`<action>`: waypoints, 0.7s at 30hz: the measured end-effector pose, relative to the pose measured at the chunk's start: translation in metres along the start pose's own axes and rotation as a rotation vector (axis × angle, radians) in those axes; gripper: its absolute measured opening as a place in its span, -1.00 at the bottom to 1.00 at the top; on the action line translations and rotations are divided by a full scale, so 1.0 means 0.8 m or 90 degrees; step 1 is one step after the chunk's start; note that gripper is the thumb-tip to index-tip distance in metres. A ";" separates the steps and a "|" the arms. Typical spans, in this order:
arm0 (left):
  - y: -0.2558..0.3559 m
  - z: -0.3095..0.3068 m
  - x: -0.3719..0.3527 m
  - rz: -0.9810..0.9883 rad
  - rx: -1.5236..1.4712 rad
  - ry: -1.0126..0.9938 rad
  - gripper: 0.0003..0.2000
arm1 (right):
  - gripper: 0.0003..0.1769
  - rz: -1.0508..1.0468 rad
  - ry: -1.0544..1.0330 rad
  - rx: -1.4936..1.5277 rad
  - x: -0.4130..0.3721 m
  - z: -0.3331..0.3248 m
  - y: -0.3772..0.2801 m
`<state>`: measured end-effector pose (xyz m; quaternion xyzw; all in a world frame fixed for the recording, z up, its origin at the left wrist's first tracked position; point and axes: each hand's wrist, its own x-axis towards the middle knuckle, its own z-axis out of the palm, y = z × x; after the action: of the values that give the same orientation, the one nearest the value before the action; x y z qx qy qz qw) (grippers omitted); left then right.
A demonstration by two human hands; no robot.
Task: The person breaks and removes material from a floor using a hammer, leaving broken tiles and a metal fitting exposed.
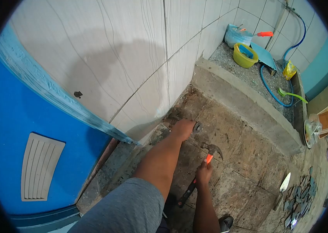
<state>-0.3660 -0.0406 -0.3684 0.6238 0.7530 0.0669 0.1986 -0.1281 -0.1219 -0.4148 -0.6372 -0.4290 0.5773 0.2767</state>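
My left hand [183, 130] is closed round a chisel, low over the dirty floor near the tiled wall. Only the chisel's round dark head [198, 127] shows; its shaft and tip are hidden by the hand. In my right hand [204, 173] is a claw hammer [211, 148], gripped partway along its orange and black handle. The hammer's metal head is just below and right of the chisel's head, apart from it. Beneath both hands lies the stained, rough floor [230, 186] with square joint lines.
A blue door [5, 155] with a vent stands left. A concrete curb [245, 105] bounds a ledge holding a yellow bowl [245, 58], a blue hose [266, 79] and a green brush [294, 95]. At right lie a trowel [285, 182] and a heap of broken tile pieces [299, 198].
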 end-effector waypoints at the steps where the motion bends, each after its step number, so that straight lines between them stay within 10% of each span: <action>1: 0.003 -0.001 -0.005 -0.004 0.001 -0.027 -0.54 | -0.69 0.018 0.007 0.025 -0.003 -0.007 0.004; 8: 0.003 0.000 -0.032 -0.027 0.060 -0.125 -0.40 | -0.66 0.042 0.036 0.134 0.002 -0.056 0.012; 20: -0.015 -0.005 -0.019 -0.002 -0.012 0.009 -0.52 | -0.61 -0.484 0.375 0.386 -0.057 -0.146 -0.263; 21: -0.018 -0.002 -0.017 0.004 -0.021 0.021 -0.55 | -0.61 -0.519 0.481 0.175 -0.051 -0.137 -0.253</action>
<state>-0.3775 -0.0563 -0.3692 0.6216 0.7529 0.0905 0.1965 -0.0656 -0.0448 -0.2031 -0.5407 -0.4326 0.2067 0.6912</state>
